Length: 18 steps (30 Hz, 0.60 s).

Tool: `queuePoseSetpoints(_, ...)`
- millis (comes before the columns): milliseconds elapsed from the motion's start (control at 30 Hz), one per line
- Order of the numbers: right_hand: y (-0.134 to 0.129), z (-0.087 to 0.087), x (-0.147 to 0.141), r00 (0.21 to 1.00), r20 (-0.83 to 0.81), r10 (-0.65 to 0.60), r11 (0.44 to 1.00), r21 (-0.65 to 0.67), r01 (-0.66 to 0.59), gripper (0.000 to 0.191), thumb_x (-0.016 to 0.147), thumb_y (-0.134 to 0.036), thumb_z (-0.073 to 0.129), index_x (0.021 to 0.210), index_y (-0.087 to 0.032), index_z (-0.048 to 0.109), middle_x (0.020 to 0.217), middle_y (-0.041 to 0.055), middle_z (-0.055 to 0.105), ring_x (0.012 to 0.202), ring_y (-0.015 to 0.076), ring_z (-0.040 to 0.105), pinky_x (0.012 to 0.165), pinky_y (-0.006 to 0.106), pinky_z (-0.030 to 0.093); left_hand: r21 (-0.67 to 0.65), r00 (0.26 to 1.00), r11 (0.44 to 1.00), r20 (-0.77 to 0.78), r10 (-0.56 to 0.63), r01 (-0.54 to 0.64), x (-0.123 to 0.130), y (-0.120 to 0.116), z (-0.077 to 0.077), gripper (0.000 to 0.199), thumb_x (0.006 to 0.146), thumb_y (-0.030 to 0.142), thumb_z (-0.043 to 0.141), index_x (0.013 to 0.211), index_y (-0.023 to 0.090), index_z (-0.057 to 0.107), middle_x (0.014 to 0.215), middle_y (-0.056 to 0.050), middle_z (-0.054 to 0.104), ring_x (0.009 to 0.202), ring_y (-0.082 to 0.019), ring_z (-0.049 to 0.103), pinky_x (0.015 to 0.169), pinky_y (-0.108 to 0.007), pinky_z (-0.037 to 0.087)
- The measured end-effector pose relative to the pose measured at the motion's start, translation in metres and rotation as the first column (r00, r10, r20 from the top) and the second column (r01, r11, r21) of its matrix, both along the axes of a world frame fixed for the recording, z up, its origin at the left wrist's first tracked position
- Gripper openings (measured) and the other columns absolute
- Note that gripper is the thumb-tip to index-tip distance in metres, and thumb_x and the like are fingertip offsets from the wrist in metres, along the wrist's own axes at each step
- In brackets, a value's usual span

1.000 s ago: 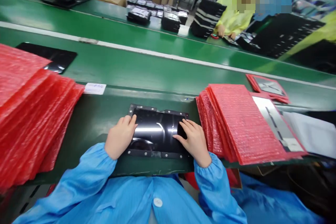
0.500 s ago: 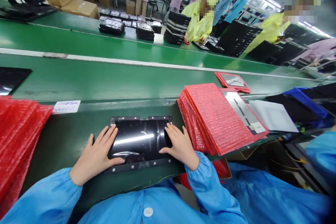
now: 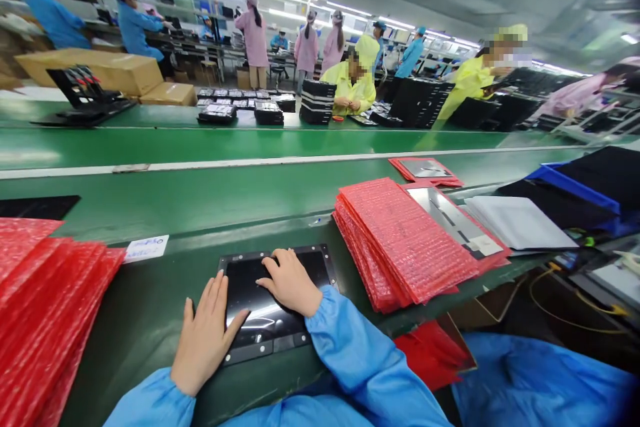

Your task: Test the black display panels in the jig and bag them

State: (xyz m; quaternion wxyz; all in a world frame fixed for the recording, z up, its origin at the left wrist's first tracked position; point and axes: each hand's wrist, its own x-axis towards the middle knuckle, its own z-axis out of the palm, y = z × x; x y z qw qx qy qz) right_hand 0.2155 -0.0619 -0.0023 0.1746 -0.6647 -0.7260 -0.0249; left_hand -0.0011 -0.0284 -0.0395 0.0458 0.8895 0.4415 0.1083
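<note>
The head camera has tipped up since the earlier frame, so much more of the hall shows and the work sits lower in the picture. The black glossy panel (image 3: 265,323) in its bolted frame lies flat on the dark green worktop (image 3: 127,340), low and just left of centre. The right hand (image 3: 290,282) has moved in from the panel's right side and now rests palm down on its upper middle, fingers lightly curved, with no grip. The left hand (image 3: 205,337) is open with fingers spread, lying mostly on the worktop at the panel's lower left, its thumb reaching over the panel's edge; it holds nothing.

A stack of red bubble bags (image 3: 45,307) fills the lower left, with a white label card (image 3: 146,248) just beyond it. Right of the panel lies a second stack of red bubble bags (image 3: 400,240), then a silver panel (image 3: 450,213) on a red bag, white sheets (image 3: 515,222) and a blue tray (image 3: 570,187). Across the green conveyor, upper centre, a co-worker in a yellow gown (image 3: 353,83) sits beside a stack of black panels (image 3: 317,101).
</note>
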Motion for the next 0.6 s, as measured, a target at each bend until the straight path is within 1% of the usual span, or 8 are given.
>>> queuePoseSetpoints(67, 0.003, -0.003, -0.001, 1.000, -0.020, -0.019, 0.999, 0.027, 0.020, 0.035, 0.092, -0.046, 0.060, 0.113, -0.018, 0.060, 0.108, 0.0104, 0.058, 0.103, 0.0251, 0.055, 0.105, 0.047, 0.037, -0.087, 0.993, 0.996, 0.111, 0.046, -0.036, 0.000, 0.002, -0.004, 0.073, 0.095, 0.056, 0.028, 0.153, 0.012, 0.018, 0.156, -0.016, 0.024, 0.144, -0.030, 0.024, 0.114, -0.062, 0.020)
queuePoseSetpoints(133, 0.002, 0.000, 0.001, 0.999, -0.036, -0.023, 0.997, 0.071, 0.025, 0.027, 0.093, -0.041, 0.059, 0.107, -0.018, 0.061, 0.105, 0.0096, 0.058, 0.100, 0.0243, 0.054, 0.104, 0.046, 0.037, -0.197, 0.962, 0.979, 0.255, 0.097, -0.047, 0.002, 0.005, -0.002, 0.070, 0.096, 0.054, 0.028, 0.151, 0.011, 0.024, 0.156, -0.016, 0.026, 0.145, -0.028, 0.023, 0.117, -0.060, 0.016)
queuePoseSetpoints(200, -0.001, 0.007, 0.005, 0.997, -0.070, -0.019, 0.989, 0.142, 0.029, 0.022, 0.095, -0.036, 0.056, 0.106, -0.018, 0.060, 0.104, 0.0090, 0.058, 0.099, 0.0234, 0.054, 0.104, 0.045, 0.035, -0.313, 0.886, 0.949, 0.433, 0.166, -0.025, 0.005, 0.005, 0.006, 0.066, 0.096, 0.053, 0.029, 0.148, 0.012, 0.033, 0.155, -0.013, 0.029, 0.145, -0.026, 0.022, 0.119, -0.054, 0.016)
queuePoseSetpoints(267, -0.005, 0.016, 0.008, 0.993, -0.116, -0.009, 0.972, 0.233, 0.036, 0.021, 0.097, -0.033, 0.051, 0.109, -0.018, 0.059, 0.105, 0.0089, 0.060, 0.100, 0.0230, 0.054, 0.105, 0.045, 0.033, -0.446, 0.762, 0.895, 0.589, 0.271, 0.026, 0.009, 0.002, 0.020, 0.062, 0.095, 0.053, 0.035, 0.145, 0.016, 0.041, 0.153, -0.009, 0.036, 0.144, -0.024, 0.026, 0.120, -0.048, 0.018)
queuePoseSetpoints(367, -0.013, 0.032, 0.013, 0.977, -0.212, 0.014, 0.931, 0.360, 0.065, 0.022, 0.099, -0.029, 0.044, 0.113, -0.019, 0.057, 0.107, 0.0091, 0.063, 0.102, 0.0223, 0.055, 0.106, 0.046, 0.031, -0.651, 0.534, 0.736, 0.696, 0.480, 0.187, 0.014, -0.009, 0.047, 0.057, 0.092, 0.053, 0.048, 0.140, 0.023, 0.049, 0.147, -0.005, 0.045, 0.141, -0.024, 0.032, 0.120, -0.043, 0.020)
queuePoseSetpoints(467, -0.027, 0.046, 0.022, 0.944, -0.328, 0.047, 0.916, 0.391, 0.090, 0.017, 0.098, -0.025, 0.047, 0.110, -0.020, 0.058, 0.106, 0.0065, 0.065, 0.103, 0.0203, 0.057, 0.107, 0.046, 0.031, -0.744, 0.329, 0.569, 0.666, 0.669, 0.350, 0.017, -0.016, 0.069, 0.056, 0.088, 0.049, 0.060, 0.138, 0.026, 0.052, 0.145, -0.003, 0.049, 0.140, -0.025, 0.034, 0.119, -0.038, 0.023)
queuePoseSetpoints(533, -0.039, 0.052, 0.031, 0.921, -0.386, 0.042, 0.916, 0.383, 0.118, 0.014, 0.096, -0.024, 0.052, 0.107, -0.022, 0.060, 0.108, 0.0056, 0.064, 0.105, 0.0200, 0.057, 0.106, 0.045, 0.033, -0.782, 0.250, 0.478, 0.594, 0.765, 0.399, 0.016, -0.013, 0.079, 0.058, 0.084, 0.046, 0.066, 0.137, 0.028, 0.052, 0.142, -0.003, 0.052, 0.136, -0.026, 0.040, 0.117, -0.037, 0.029)
queuePoseSetpoints(600, -0.053, 0.053, 0.041, 0.895, -0.446, 0.002, 0.907, 0.379, 0.186, 0.016, 0.094, -0.025, 0.055, 0.110, -0.023, 0.060, 0.114, 0.0075, 0.061, 0.111, 0.0216, 0.055, 0.104, 0.044, 0.037, -0.809, 0.195, 0.419, 0.527, 0.827, 0.412, 0.012, -0.005, 0.087, 0.061, 0.081, 0.043, 0.071, 0.137, 0.029, 0.052, 0.138, -0.005, 0.056, 0.130, -0.027, 0.048, 0.112, -0.038, 0.038)
